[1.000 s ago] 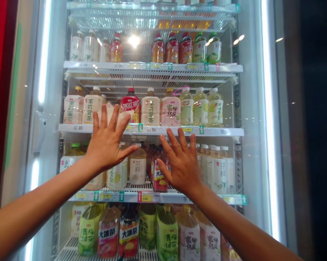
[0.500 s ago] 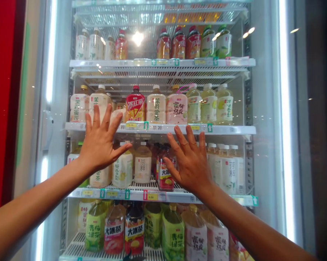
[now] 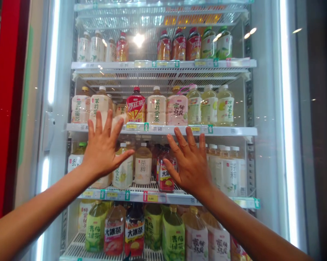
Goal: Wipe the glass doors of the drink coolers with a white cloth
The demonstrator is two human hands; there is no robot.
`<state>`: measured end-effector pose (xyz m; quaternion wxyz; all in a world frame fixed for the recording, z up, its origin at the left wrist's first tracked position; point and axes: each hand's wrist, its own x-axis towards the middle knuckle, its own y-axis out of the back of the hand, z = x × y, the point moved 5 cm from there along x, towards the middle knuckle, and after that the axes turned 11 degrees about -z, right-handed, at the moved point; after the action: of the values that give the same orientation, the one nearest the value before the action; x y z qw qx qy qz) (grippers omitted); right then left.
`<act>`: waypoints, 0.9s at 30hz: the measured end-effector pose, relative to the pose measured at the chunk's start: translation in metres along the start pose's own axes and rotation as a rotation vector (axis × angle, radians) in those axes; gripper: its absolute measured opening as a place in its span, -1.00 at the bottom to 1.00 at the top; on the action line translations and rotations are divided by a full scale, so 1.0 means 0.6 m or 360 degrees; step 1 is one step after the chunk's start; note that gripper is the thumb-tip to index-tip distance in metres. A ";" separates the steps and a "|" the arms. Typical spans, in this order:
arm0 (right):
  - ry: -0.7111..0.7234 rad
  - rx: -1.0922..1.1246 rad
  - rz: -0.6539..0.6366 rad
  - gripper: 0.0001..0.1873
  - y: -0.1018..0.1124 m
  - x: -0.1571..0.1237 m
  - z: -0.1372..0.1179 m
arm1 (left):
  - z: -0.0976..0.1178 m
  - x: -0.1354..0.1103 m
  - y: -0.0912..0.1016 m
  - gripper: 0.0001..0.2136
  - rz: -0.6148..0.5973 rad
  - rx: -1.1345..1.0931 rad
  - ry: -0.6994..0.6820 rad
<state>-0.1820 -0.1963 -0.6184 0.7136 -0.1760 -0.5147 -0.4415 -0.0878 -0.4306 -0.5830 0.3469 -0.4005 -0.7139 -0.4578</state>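
Both my hands are raised with fingers spread in front of a lit drinks fridge. My left hand [image 3: 102, 146] is before the middle shelves and holds nothing; a faint reflection of it shows in the glass. To the right, my right hand [image 3: 189, 159] is held up empty, palm toward the shelves. Whether either palm touches the glass I cannot tell. Behind and between the hands stand a bottle with a white label [image 3: 143, 165] and a dark bottle with a red label [image 3: 166, 177]. A red-labelled tea bottle [image 3: 135, 107] is on the shelf above.
Rows of bottled drinks fill several white shelves; a shelf edge [image 3: 160, 129] carries price tags. Green-labelled bottles [image 3: 96, 226] are on the lower shelf. Upright light strips [image 3: 288, 108] run along both sides. A red panel [image 3: 9, 108] stands at the far left.
My left hand has slid slightly down and to the right, fingers still spread. My right hand is nearly in the same place. The bottles have not been moved.
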 end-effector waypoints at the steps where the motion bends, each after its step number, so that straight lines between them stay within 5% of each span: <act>1: -0.0002 -0.0002 -0.0003 -0.14 0.000 0.000 0.000 | 0.023 -0.026 -0.010 -0.08 -0.0034 0.0020 -0.0067; 4: -0.0004 -0.0004 -0.0015 -0.11 -0.001 0.000 0.001 | 0.089 -0.118 -0.044 0.05 -0.0161 0.0129 -0.0369; 6: -0.0005 0.0003 -0.0027 -0.09 -0.001 0.000 0.001 | 0.105 -0.135 -0.049 0.06 -0.0181 0.0188 -0.0500; 11: -0.0011 0.0022 -0.0032 -0.10 0.001 0.000 0.001 | 0.080 -0.014 -0.018 -0.07 -0.0040 0.0121 -0.0260; 13: -0.0015 0.0029 -0.0035 -0.10 0.001 0.000 0.001 | 0.094 0.001 -0.017 -0.04 -0.0001 0.0106 -0.0206; 20: -0.0008 0.0046 -0.0060 -0.13 -0.003 0.001 0.003 | 0.187 -0.145 -0.073 0.04 -0.0163 0.0234 -0.0672; 24: 0.0033 0.0346 0.0051 -0.20 0.018 -0.006 0.011 | 0.191 -0.065 -0.050 -0.07 -0.0096 -0.0022 -0.0489; 27: 0.0101 0.0714 0.0233 -0.27 0.052 -0.021 0.007 | 0.232 0.019 -0.038 -0.30 0.0006 -0.0451 -0.0454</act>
<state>-0.1600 -0.1707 -0.6218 0.7808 -0.0361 -0.5631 -0.2683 -0.1311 -0.3043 -0.6293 0.1833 -0.5075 -0.6834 -0.4917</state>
